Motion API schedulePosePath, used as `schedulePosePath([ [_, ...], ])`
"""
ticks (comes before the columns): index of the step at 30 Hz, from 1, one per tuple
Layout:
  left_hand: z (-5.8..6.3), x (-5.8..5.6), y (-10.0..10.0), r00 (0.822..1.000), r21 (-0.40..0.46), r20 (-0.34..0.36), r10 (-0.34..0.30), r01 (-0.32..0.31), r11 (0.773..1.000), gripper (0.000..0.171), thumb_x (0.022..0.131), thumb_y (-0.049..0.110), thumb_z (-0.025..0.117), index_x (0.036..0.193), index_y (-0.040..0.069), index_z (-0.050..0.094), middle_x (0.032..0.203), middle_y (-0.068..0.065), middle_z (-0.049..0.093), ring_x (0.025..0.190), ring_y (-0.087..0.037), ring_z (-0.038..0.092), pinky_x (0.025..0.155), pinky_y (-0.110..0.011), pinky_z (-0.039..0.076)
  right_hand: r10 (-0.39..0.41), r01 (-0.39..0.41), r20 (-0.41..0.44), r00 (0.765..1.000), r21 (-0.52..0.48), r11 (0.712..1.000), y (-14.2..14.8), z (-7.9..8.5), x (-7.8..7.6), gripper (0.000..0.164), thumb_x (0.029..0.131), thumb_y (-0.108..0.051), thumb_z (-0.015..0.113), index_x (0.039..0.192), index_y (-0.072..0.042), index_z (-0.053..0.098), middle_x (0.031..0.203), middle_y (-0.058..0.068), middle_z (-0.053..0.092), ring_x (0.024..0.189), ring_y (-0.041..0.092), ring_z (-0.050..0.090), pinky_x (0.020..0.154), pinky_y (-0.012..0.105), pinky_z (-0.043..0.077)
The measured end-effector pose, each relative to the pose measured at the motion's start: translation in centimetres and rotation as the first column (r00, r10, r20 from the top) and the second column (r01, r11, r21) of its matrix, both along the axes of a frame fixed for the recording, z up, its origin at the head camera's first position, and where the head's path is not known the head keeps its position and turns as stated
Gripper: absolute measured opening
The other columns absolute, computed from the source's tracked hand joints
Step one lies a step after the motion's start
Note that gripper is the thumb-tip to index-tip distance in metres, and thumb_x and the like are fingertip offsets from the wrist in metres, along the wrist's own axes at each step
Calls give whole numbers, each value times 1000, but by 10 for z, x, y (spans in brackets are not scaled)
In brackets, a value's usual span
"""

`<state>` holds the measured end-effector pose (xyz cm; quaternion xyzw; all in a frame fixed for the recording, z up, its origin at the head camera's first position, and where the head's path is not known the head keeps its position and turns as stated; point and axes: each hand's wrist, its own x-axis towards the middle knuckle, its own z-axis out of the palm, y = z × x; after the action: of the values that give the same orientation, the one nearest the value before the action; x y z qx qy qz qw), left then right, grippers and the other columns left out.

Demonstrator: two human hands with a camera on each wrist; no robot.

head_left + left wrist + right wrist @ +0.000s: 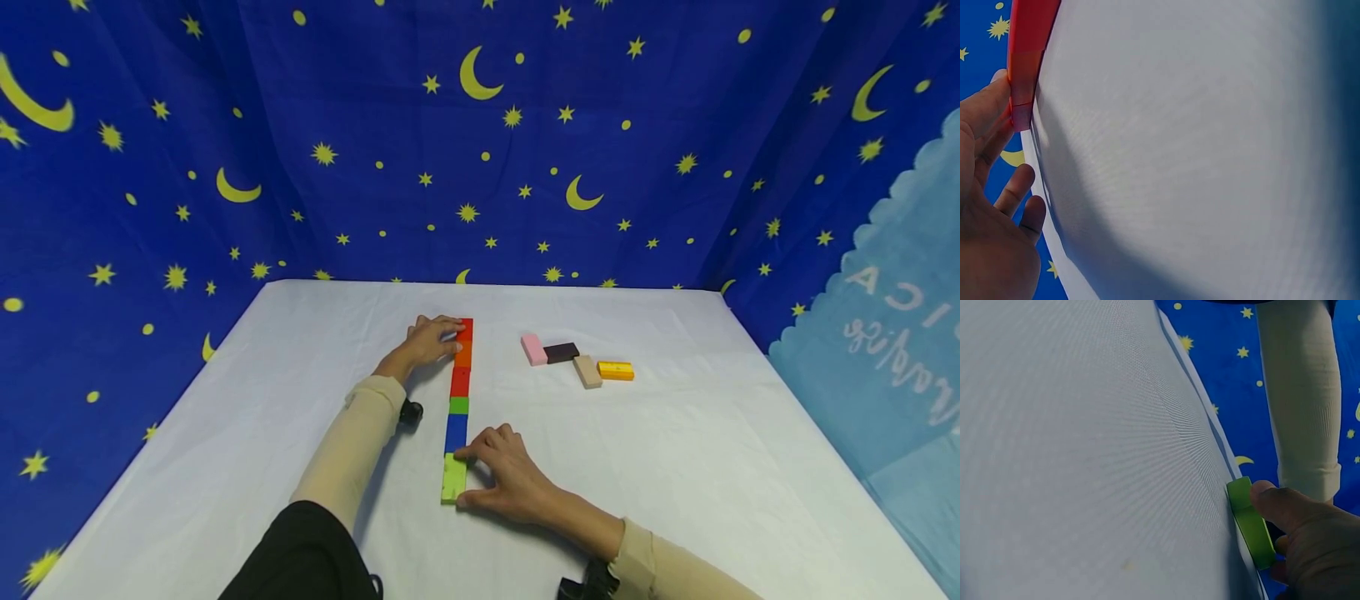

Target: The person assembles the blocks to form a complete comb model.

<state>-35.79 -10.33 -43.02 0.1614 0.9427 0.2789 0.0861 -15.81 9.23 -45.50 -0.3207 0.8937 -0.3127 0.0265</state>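
My right hand (517, 482) pinches lime block (453, 477) at row's (458, 406) six o'clock; my left hand (426, 340), spread, touches orange block (464, 357) near twelve. Uneven push could buckle row.

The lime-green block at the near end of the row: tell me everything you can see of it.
The lime-green block is a flat oblong, apparently painted wood, with small dark marks on top in the head view. It lies on the white cloth, its length along the row, its far end against the blue block. The right hand spans its right side, thumb by the near corner, a fingertip by the far one. Its underside is hidden.
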Motion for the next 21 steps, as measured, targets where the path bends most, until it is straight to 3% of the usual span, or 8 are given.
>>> schedulePosePath([
  [8, 0, 1, 0, 999, 17, 30, 23, -24, 1000, 49, 92, 31, 59, 139, 20, 49, 152, 0, 36, 128, -28, 30, 106, -45, 27, 4, -4, -21, 1000, 8, 1000, -1, 0, 0, 51, 74, -43, 76, 121, -26, 63, 105, -5, 55, 96, 7, 36, 84, 26, 30],
  [21, 1, 1, 0, 1000, 7, 9, 3, -3, 1000, 49, 92, 30, 59, 139, 19, 49, 152, -2, 36, 129, -30, 30, 108, -47, 23, -7, 7, -59, 998, 3, 1000, -2, -3, 0, 55, 72, -44, 78, 121, -24, 61, 105, -5, 56, 95, 7, 36, 84, 26, 30],
])
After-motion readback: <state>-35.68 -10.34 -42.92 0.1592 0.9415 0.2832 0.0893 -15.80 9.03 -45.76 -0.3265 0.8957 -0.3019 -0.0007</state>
